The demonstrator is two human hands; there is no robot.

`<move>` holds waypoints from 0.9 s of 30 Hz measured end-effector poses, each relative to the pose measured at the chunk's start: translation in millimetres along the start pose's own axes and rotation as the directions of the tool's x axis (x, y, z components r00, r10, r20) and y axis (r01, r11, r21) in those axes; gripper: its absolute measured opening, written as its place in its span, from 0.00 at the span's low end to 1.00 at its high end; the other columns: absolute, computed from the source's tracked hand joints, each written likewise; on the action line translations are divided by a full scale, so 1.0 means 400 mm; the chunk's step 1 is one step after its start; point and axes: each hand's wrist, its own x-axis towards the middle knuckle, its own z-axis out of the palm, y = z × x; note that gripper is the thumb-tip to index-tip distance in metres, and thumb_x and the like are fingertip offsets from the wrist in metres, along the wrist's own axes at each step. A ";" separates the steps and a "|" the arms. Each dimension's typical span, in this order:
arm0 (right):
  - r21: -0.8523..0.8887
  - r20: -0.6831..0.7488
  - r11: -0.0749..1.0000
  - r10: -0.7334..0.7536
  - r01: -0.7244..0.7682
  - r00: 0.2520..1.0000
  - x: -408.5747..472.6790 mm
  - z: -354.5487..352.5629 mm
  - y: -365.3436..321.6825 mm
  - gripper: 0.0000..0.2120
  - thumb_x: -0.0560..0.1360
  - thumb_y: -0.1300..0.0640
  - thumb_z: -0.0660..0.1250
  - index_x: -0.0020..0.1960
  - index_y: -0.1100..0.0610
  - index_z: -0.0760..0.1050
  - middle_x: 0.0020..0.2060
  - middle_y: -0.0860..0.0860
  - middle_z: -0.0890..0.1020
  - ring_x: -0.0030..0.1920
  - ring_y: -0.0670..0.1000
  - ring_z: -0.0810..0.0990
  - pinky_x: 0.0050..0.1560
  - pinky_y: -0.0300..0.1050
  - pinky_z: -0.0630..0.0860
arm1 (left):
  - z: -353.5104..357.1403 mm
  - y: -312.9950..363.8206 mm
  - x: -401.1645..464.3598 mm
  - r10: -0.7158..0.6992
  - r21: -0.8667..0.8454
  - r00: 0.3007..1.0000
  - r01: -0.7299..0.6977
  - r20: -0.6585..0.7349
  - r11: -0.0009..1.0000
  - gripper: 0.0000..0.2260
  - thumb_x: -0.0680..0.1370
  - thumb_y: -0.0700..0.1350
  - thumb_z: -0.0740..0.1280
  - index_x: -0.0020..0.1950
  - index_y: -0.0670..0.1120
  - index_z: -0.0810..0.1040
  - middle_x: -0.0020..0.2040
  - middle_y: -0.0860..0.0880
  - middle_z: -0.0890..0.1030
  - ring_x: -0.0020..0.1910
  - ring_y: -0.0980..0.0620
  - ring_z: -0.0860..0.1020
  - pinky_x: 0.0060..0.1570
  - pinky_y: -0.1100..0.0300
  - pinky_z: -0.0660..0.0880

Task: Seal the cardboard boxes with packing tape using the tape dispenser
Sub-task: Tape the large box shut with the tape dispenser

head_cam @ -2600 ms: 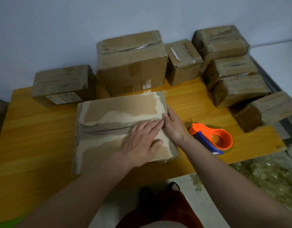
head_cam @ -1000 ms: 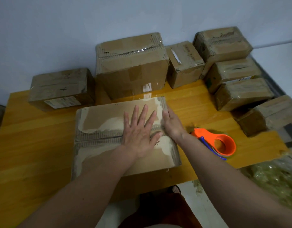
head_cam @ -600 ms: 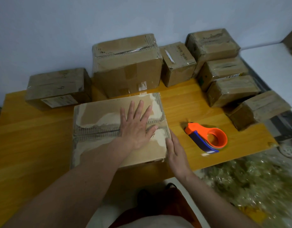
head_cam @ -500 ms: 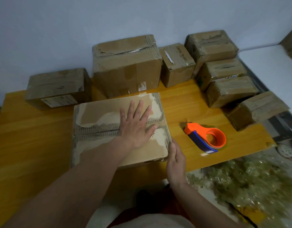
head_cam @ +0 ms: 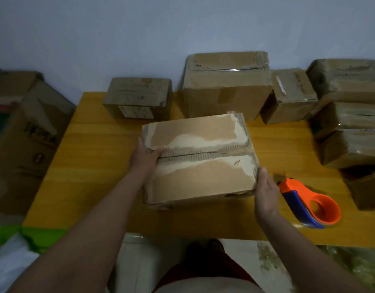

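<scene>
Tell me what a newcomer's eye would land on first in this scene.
The bright orange and blue tape dispenser stands out most, lying on the yellow wooden table just right of the right hand. Next comes the worn cardboard box in the middle, with the left hand gripping its left edge and the right hand against its right side. Behind it, more taped boxes line the wall, the largest one at the centre back.

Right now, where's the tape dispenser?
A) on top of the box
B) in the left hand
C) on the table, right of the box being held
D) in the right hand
C: the orange tape dispenser lies on the table beside the right hand, which is on the box, as is the left hand.
</scene>
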 end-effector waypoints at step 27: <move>-0.254 0.889 0.948 0.150 0.193 0.433 -0.077 0.311 -0.067 0.43 0.76 0.53 0.67 0.76 0.47 0.37 0.71 0.48 0.61 0.68 0.54 0.68 0.60 0.55 0.76 | -0.231 -0.222 -0.177 -0.278 0.032 0.868 0.319 -0.412 0.947 0.32 0.77 0.59 0.64 0.77 0.52 0.58 0.78 0.46 0.52 0.76 0.42 0.50 0.71 0.43 0.55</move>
